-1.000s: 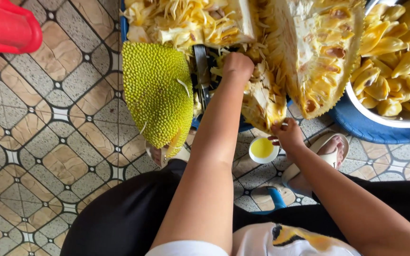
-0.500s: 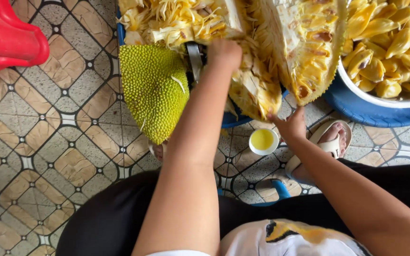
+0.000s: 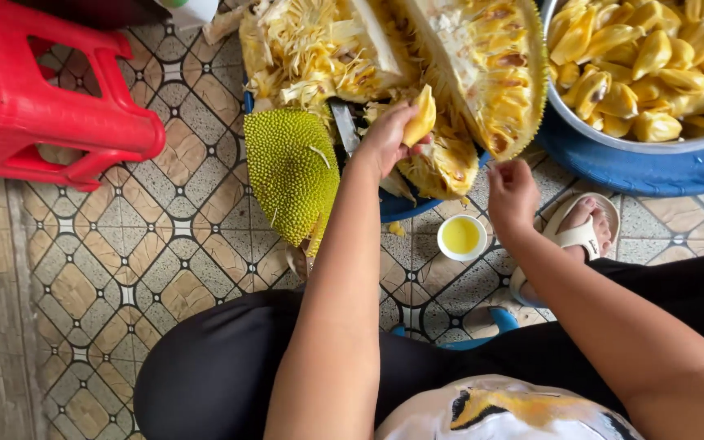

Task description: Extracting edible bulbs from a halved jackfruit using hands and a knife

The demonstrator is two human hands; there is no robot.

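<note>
Far to the left of both hands stands a red moulded plastic stool (image 3: 38, 98), glossy, on the tiled floor (image 3: 124, 253). The floor carries a repeating diamond pattern in tan, grey and white, matt and slightly worn.

Just left of the left hand lies a green jackfruit rind section (image 3: 291, 175), domed, densely spiked, resting on the tiles and against a blue plastic basin (image 3: 401, 208). The basin holds the opened jackfruit mass (image 3: 327, 49): pale yellow stringy fibres and a white core. A grey metal knife blade (image 3: 344, 126) lies in it, just left of the left hand.

The left hand (image 3: 389, 138) is closed around a yellow jackfruit pod (image 3: 422, 114), smooth and waxy, held above the basin's near edge.

Between the two hands, lower down, a small white round cup (image 3: 461, 236) sits on the tiles, holding yellow liquid.

The right hand (image 3: 513, 194) hangs loosely curled, fingers bent, holding nothing visible, just below a cut jackfruit half (image 3: 490, 73). Right of it a foot in a white sandal (image 3: 580, 232) rests on the floor.

Above and right of the right hand, a metal bowl (image 3: 613, 134) holds many yellow pods and sits in a blue round tub (image 3: 645, 167).
</note>
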